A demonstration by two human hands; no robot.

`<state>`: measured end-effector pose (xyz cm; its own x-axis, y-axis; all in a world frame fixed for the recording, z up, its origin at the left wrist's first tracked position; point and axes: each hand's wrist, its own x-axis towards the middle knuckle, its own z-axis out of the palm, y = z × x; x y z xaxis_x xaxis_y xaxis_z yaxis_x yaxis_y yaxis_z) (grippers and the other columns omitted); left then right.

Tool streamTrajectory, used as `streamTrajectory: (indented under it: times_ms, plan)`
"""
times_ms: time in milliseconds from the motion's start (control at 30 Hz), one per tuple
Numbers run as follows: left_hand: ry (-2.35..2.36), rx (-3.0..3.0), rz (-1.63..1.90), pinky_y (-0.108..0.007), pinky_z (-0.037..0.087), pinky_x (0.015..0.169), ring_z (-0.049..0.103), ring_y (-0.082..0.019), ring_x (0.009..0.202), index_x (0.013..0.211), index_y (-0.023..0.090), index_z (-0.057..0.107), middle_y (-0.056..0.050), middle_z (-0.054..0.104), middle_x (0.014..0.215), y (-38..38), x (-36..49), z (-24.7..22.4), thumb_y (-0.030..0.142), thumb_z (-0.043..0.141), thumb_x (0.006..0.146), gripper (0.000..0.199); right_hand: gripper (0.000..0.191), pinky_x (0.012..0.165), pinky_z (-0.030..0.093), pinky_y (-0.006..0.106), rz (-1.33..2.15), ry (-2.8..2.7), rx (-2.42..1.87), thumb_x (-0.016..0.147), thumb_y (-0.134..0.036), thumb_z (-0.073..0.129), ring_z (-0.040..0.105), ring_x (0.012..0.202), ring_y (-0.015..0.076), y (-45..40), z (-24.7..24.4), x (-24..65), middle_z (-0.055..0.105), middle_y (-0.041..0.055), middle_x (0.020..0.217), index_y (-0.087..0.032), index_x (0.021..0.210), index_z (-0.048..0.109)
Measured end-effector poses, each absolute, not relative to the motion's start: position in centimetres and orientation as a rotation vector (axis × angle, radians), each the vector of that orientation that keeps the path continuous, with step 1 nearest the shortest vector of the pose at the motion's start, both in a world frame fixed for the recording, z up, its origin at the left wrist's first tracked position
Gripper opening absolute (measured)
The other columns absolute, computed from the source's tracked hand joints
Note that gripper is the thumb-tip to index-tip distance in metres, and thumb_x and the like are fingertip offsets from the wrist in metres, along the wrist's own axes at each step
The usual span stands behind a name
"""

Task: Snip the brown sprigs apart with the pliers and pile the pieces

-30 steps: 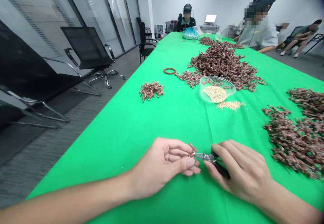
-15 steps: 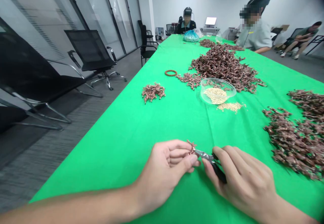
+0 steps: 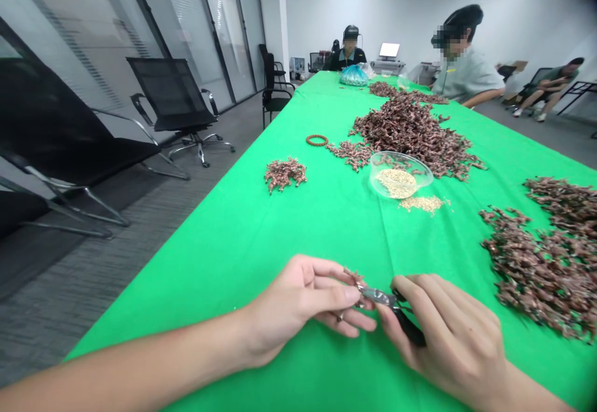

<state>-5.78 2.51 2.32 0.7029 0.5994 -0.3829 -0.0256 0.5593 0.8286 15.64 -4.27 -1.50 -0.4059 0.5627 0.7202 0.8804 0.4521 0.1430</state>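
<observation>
Near the front of the green table, my left hand pinches a small reddish-brown piece between thumb and forefinger. Its lower fingers are partly spread, and a ring-like metallic bit shows by them. My right hand is wrapped round black-handled pliers, whose metal jaws point left and touch the piece or lie right against it. Whether the jaws grip it is too small to tell. A small cluster of similar brown pieces lies beyond my left hand.
A clear bowl of pale granules stands mid-table, with spilled granules beside it. Behind it rises a large brown heap; another heap lies right. A brown ring lies left of centre. Two people sit at the table's far parts.
The lower fingers of my left hand have spread and dropped a little, while its thumb has straightened over the piece. The pliers have shifted slightly down. The person at the right leans further forward.
</observation>
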Motion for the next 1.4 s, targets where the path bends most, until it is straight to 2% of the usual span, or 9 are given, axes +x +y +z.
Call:
streamTrajectory:
  times_ms: [300,800,967,1133,1267,1400]
  plan:
    - [0.736,0.901,0.409,-0.021,0.06,0.066,0.076,-0.02,0.082,0.099,0.007,0.07,-0.016,0.076,0.101,2.6,-5.9,2.3,0.026,0.074,0.085,0.024,0.028,0.07,0.048,0.033,-0.67,-2.128,-1.163,0.086,-0.028,0.071,0.061,0.074,0.0211,-4.2,-1.7,16.0,0.07,0.0124,0.083,-0.004,0.098,0.066]
    - [0.734,0.911,0.396,-0.022,0.059,0.065,0.076,-0.02,0.079,0.095,0.007,0.07,-0.016,0.076,0.099,2.5,-5.9,2.2,0.025,0.074,0.084,0.022,0.028,0.068,0.048,0.032,-0.731,-2.16,-1.192,0.087,-0.034,0.069,0.062,0.071,0.0196,-4.3,-1.7,16.0,0.071,0.0104,0.083,-0.009,0.099,0.065]
    - [0.705,0.853,0.412,-0.023,0.06,0.066,0.076,-0.02,0.079,0.095,0.009,0.07,-0.014,0.078,0.091,2.5,-6.0,1.8,0.024,0.081,0.076,0.027,0.027,0.069,0.048,0.033,-0.731,-2.146,-1.179,0.088,-0.032,0.069,0.062,0.073,0.0211,-4.5,-1.5,15.8,0.07,0.012,0.082,-0.007,0.097,0.065]
    - [0.692,0.816,0.442,-0.022,0.059,0.064,0.076,-0.018,0.074,0.09,0.012,0.071,-0.009,0.079,0.082,2.4,-5.8,1.4,0.015,0.087,0.067,0.029,0.024,0.067,0.048,0.032,-0.723,-2.11,-1.177,0.089,-0.029,0.066,0.062,0.072,0.0211,-4.6,-1.1,15.3,0.069,0.013,0.08,-0.005,0.095,0.065]
    - [0.714,0.81,0.494,-0.022,0.058,0.062,0.074,-0.016,0.067,0.084,0.011,0.07,-0.007,0.078,0.076,2.0,-5.6,1.4,0.011,0.089,0.061,0.03,0.023,0.062,0.047,0.031,-0.683,-2.104,-1.194,0.09,-0.028,0.063,0.063,0.069,0.02,-4.8,-1.1,14.9,0.069,0.0125,0.079,-0.006,0.095,0.064]
    - [0.761,0.804,0.523,-0.023,0.058,0.064,0.072,-0.014,0.063,0.081,0.01,0.069,-0.007,0.078,0.076,1.8,-5.6,1.3,0.009,0.092,0.054,0.036,0.024,0.064,0.048,0.031,-0.652,-2.1,-1.192,0.089,-0.028,0.065,0.063,0.068,0.02,-5.0,-1.2,14.8,0.069,0.0121,0.079,-0.005,0.096,0.064]
